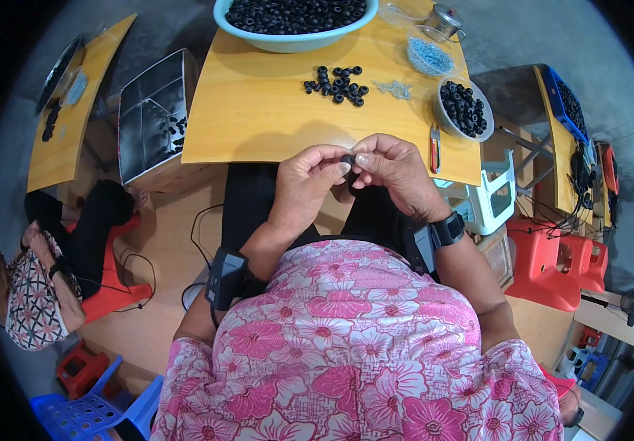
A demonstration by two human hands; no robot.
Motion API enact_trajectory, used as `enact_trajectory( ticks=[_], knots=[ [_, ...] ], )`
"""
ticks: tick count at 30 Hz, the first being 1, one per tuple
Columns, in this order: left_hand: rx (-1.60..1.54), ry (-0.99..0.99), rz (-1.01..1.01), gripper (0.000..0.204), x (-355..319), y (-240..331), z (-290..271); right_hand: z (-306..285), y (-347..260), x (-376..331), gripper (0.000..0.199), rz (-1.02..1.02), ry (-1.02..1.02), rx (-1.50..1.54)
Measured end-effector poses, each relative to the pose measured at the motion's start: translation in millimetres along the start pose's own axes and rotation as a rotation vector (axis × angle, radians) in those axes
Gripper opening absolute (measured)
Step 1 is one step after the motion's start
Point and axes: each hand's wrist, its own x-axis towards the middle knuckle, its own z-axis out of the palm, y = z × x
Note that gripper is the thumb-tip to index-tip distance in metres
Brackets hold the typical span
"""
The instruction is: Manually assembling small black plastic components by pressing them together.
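In front of the near edge of the yellow table (251, 103), my left hand (303, 187) and my right hand (399, 176) meet, thumbs and fingertips pinched together. Between them is a small round black part (348, 159), mostly covered by the fingers. Beyond my hands lies a loose group of similar black parts (339, 86), several showing holes in their ends. Tiny clear pieces (395, 90) are scattered just right of that group. Red-handled snips (435, 151) rest near the table's right edge.
A pale blue basin (295, 45) heaped with black parts stands at the back. On the right are a bowl (490, 123) of black parts, a bowl of clear pieces (431, 55) and a metal cup (446, 20). Left sits a lined box (148, 103); another person (37, 294) sits beyond.
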Motion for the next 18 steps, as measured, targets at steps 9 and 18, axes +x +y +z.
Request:
enact_trajectory(
  ticks=[9,18],
  knots=[
    [0.046,0.098,-0.027,0.02,-0.2,-3.0,0.7,9.2,0.7,-0.7,0.012,-0.176,0.174,-0.286],
    [0.037,0.125,-0.063,0.019,-2.6,3.5,3.1,12.2,4.7,-0.2,0.01,-0.334,0.178,-0.472]
  ],
)
